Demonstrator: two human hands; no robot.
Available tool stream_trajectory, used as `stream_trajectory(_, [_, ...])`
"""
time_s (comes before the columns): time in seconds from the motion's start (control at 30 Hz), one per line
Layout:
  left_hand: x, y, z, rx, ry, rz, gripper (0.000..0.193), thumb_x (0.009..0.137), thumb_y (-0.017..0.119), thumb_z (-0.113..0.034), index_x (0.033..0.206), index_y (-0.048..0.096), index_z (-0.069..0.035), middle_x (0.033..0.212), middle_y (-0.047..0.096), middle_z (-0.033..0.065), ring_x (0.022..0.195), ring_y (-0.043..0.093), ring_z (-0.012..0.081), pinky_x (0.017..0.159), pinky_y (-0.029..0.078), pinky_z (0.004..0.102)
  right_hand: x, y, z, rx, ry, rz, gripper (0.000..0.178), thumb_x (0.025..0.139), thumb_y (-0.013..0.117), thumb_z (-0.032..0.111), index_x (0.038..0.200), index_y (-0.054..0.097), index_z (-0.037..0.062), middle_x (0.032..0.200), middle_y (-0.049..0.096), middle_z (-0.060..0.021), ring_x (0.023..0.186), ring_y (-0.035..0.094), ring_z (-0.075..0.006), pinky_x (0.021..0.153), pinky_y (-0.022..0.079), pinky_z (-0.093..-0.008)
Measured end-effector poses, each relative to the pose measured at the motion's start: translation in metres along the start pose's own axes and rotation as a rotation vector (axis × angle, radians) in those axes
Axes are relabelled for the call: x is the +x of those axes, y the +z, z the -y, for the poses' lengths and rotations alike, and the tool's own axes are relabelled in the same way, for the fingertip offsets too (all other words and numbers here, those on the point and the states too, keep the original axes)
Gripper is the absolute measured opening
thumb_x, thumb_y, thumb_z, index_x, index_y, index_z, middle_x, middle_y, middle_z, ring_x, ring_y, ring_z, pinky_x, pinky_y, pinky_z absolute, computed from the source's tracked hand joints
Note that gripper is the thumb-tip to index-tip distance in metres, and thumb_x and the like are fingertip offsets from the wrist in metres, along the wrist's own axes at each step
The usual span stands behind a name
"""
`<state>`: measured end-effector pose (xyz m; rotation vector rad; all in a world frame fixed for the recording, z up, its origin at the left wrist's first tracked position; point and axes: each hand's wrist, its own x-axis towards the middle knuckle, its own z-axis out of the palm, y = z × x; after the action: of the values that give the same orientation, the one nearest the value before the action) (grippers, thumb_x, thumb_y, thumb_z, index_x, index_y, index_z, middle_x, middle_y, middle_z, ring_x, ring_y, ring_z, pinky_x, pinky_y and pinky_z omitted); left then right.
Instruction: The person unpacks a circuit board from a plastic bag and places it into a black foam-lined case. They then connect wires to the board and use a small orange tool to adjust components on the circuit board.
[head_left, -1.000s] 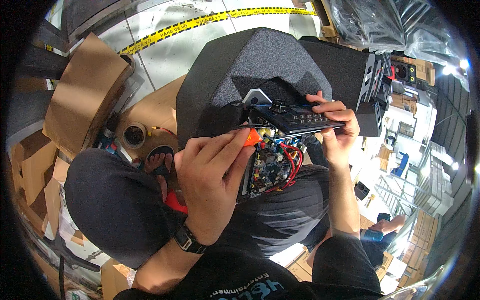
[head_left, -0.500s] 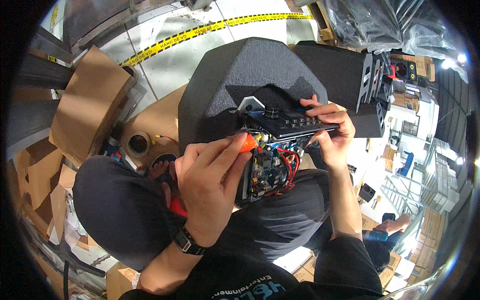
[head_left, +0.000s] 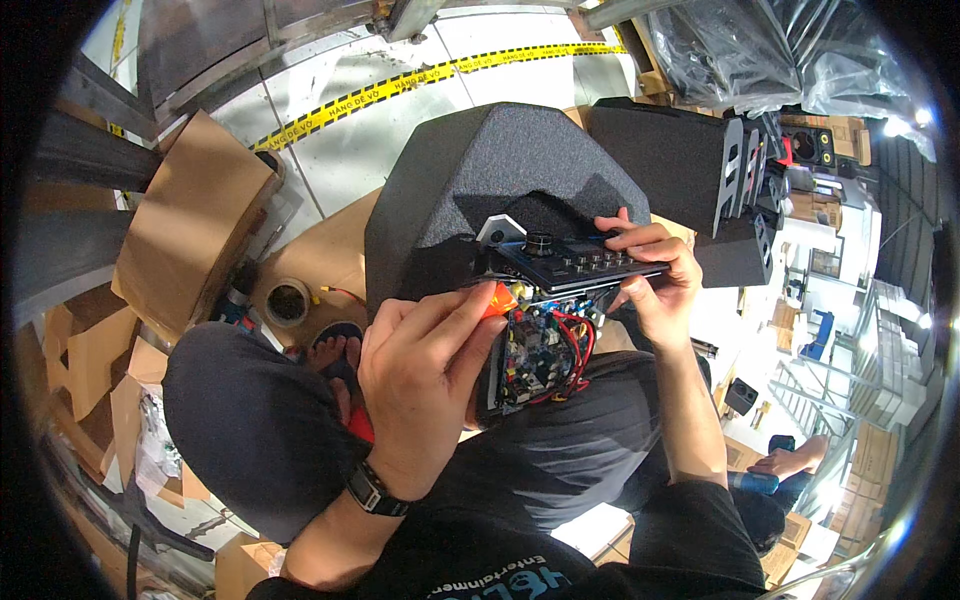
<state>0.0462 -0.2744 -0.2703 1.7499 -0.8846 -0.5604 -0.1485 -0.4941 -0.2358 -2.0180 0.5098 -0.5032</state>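
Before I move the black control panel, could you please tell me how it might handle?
The black control panel is probably stiff, its edge running straight out from the right hand. If tipped onto its face, it would likely rock, since its knob stands proud.

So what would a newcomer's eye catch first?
The exposed circuit board with red wires, near the centre, just below the black control panel in the right hand's grip. Next, the orange piece in the left hand's grip, then yellow-and-black tape across the floor above.
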Motion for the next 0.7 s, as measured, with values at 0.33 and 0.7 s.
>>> stream_trajectory(0.33, [0.0027, -0.0019, -0.0055, -0.004, -0.023, 0.015, 0.029, 0.087, 0.080, -0.014, 0.116, 0.079, -0.009, 0.104, 0.077, 0.0061, 0.091, 0.066, 0.0251, 0.082, 0.052, 0.0365, -0.0001, 0.0014, 0.0015, 0.049, 0.011, -0.017, 0.031, 0.087, 0.083, 0.013, 0.107, 0.061, 0.0051, 0.114, 0.071, -0.0185, 0.125, 0.063, -0.0422, 0.123, 0.023, -0.0636])
stream_trajectory(0.7, [-0.0023, -0.0010, -0.0030, -0.024, -0.019, -0.013, 0.029, 0.087, 0.080, -0.017, 0.116, 0.079, -0.011, 0.106, 0.077, 0.0028, 0.088, 0.064, 0.0233, 0.081, 0.050, 0.0363, 0.0006, 0.0004, -0.0006, 0.049, -0.005, -0.003, 0.031, 0.088, 0.083, 0.015, 0.108, 0.061, 0.0044, 0.114, 0.070, -0.0185, 0.125, 0.063, -0.0430, 0.124, 0.023, -0.0632])
